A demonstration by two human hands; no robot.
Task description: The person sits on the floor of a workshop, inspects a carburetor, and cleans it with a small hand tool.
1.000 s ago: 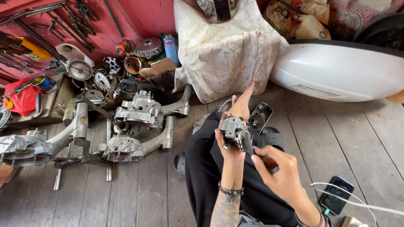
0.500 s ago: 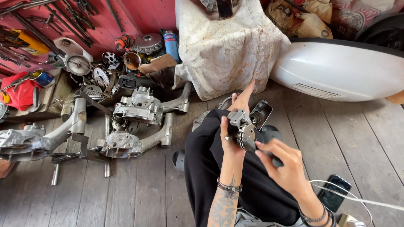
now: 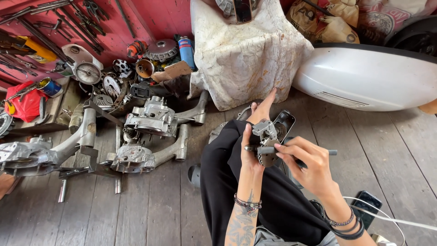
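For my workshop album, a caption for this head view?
Left hand holds a small metal part while right hand applies a thin tool, engine casings nearby.

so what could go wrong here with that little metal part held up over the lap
The small metal part is held in the air only by the left hand, so a push from the tool in the right hand could slip onto the fingers. Anything that comes loose could drop between the gaps in the plank floor. The phone and its white cable lie close beside the right arm and could be snagged.
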